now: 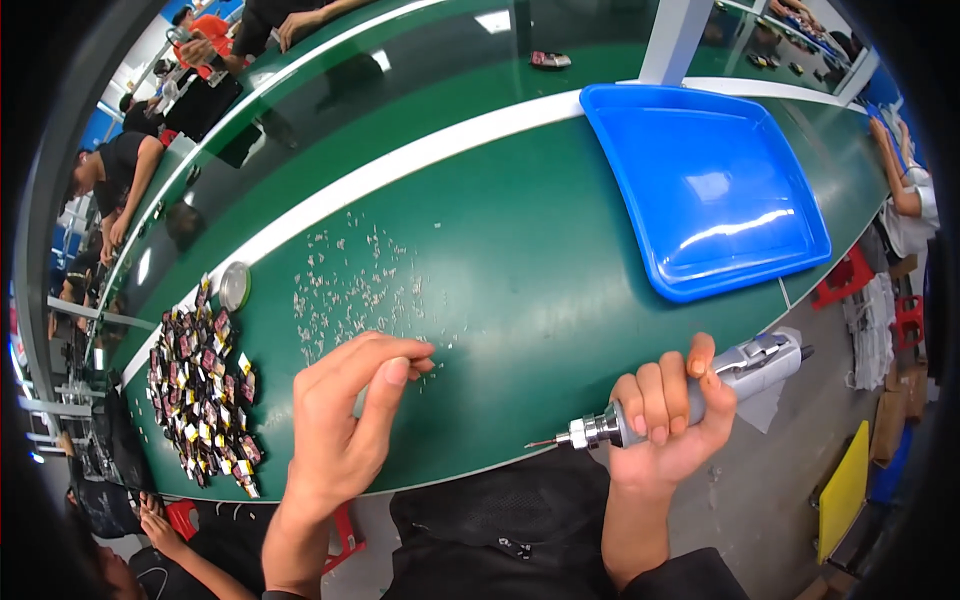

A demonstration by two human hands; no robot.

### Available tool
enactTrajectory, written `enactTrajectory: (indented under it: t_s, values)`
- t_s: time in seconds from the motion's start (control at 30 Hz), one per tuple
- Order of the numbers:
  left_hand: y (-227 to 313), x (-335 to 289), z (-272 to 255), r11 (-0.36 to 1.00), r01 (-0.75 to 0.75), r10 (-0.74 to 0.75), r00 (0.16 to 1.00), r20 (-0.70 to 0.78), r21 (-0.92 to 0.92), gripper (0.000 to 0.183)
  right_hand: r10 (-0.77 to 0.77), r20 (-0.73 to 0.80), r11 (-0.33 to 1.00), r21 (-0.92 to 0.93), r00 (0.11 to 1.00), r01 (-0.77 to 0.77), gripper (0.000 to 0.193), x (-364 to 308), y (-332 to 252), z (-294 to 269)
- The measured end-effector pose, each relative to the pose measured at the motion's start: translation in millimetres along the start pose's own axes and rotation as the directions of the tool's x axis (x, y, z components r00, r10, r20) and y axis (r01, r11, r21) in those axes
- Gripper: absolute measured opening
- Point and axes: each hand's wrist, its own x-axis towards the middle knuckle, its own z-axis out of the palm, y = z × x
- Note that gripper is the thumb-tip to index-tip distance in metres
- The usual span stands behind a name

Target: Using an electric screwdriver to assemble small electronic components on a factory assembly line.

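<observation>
My right hand (665, 415) is wrapped round a grey power screwdriver (762, 362), whose thin bit points left over the near edge of the green table. Its index finger is bent up off the body of the tool. Over the table to the left, my left hand (340, 425) has thumb and fingertips drawn together in a pinch; whatever lies between them is too small to make out. Just beyond those fingertips, many tiny silvery pieces, like small screws, (365, 290) lie scattered. A heap of small black, white and yellow parts (205, 390) sits left of this hand.
A blue tray (720, 225) stands at the back right, with no parts visible in it. Near the heap is a small round dish (234, 286). A white rail (430, 145) divides the table from a conveyor-like green strip. Other people work at left and far right.
</observation>
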Motion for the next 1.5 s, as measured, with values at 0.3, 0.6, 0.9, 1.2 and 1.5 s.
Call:
enactTrajectory:
  t_s: [0.3,0.6,0.9,1.2,1.5]
  values:
    - [-22.8,129.8,35.7,0.981,-0.133,0.132,0.991,0.016,0.138,0.015,0.078,-0.071,0.997,0.027,0.994,-0.076,0.01,7.8,16.3,-8.3]
    - [-60.2,297.3,94.7,0.795,-0.094,0.193,0.976,-0.102,0.599,0.043,0.165,-0.042,0.981,0.113,0.985,-0.159,0.009,6.8,18.4,-0.7]
    - [-76.1,332.7,107.7,0.752,-0.225,0.302,0.953,-0.02,0.62,0.038,0.219,-0.018,0.97,0.114,0.976,-0.216,0.009,8.2,18.0,-4.0]
    - [-43.9,182.0,37.8,0.827,-0.418,0.362,0.907,0.213,0.375,0.044,0.213,0.054,0.977,-0.015,0.976,-0.212,0.012,11.0,16.1,-16.0]
    - [-24.2,-65.1,-4.3,0.882,-0.292,0.217,0.948,0.233,0.371,0.058,0.188,-0.015,0.981,0.046,0.982,-0.187,0.008,-2.8,12.7,-9.4]
